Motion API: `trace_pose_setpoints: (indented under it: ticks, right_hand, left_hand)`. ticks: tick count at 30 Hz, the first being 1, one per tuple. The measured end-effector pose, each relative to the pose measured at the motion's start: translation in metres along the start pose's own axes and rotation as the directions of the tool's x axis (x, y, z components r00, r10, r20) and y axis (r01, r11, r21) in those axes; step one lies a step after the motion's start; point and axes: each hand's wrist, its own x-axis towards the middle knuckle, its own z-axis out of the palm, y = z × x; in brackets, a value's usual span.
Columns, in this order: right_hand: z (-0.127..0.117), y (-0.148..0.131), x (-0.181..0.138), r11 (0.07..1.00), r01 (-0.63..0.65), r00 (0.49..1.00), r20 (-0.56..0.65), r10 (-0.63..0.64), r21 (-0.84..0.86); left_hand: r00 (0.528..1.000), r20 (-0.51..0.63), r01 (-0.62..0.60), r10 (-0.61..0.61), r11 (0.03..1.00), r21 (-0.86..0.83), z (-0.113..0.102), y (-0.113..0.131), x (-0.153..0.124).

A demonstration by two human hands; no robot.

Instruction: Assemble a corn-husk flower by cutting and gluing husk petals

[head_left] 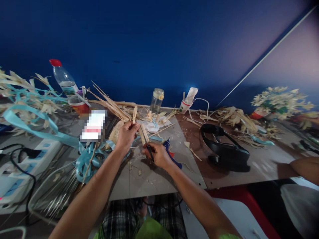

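Note:
My left hand (126,135) pinches a small petal-shaped piece of dried corn husk (135,114) upright between thumb and fingertips. Beside it, my right hand (159,155) is closed around a dark, slim tool (150,152), which looks like scissors; the fingers hide part of it. Pale husk strips (144,133) lie just beyond the right fingertips; I cannot tell whether they touch. Behind the left hand a bundle of long husk strips (111,104) points up to the left. A blue tool with a red part (167,144) sits partly hidden behind my right hand.
Light-blue ribbon (86,162), metal wires (58,196) and a white power strip (32,166) crowd the left. A plastic bottle (63,78) and a glass jar (157,100) stand behind. Rightward are a black headset-like device (225,149), husk flowers (279,99) and another person's arm (307,169).

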Motion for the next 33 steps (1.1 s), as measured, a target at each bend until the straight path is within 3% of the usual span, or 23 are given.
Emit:
trace_pose_setpoints:
  ticks: [7,12,16,21,33]
  right_hand:
    - [-0.001,-0.002,0.000,0.999,-0.025,1.000,-0.018,0.026,0.039]
    - [-0.001,-0.009,0.002,0.983,-0.070,0.997,-0.032,0.076,0.169]
    - [-0.004,-0.018,0.001,0.969,-0.073,0.995,-0.053,0.088,0.237]
    - [-0.011,-0.023,0.001,0.944,-0.046,0.993,-0.086,0.078,0.327]
    - [-0.014,-0.026,-0.003,0.958,-0.070,0.995,-0.042,0.085,0.279]
  left_hand:
    - [1.000,0.027,0.002,-0.002,1.000,0.001,0.000,-0.002,0.001]
    - [0.999,0.019,0.029,-0.028,0.997,-0.068,-0.003,0.000,0.002]
    - [0.998,-0.029,0.040,-0.047,0.979,-0.201,-0.002,0.007,0.000]
    - [0.997,0.012,0.069,-0.070,0.923,-0.378,0.001,0.011,-0.002]
    - [0.994,0.031,0.109,-0.105,0.912,-0.395,0.001,0.021,-0.005]
